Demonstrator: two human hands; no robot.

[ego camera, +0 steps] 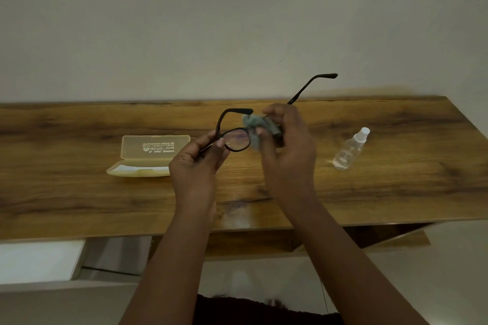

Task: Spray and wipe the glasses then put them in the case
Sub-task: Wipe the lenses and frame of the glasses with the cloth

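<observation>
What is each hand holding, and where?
The left hand pinches the glasses at the frame's outer corner by one lens. The right hand grips a grey cloth bunched over the other lens.

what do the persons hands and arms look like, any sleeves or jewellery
Both hands, left and right, are bare: no gloves, and no rings, watch or bands visible. The forearms are uncovered all the way to the bottom edge of the view, with no sleeve in sight. Nails look short and unpainted.
</observation>
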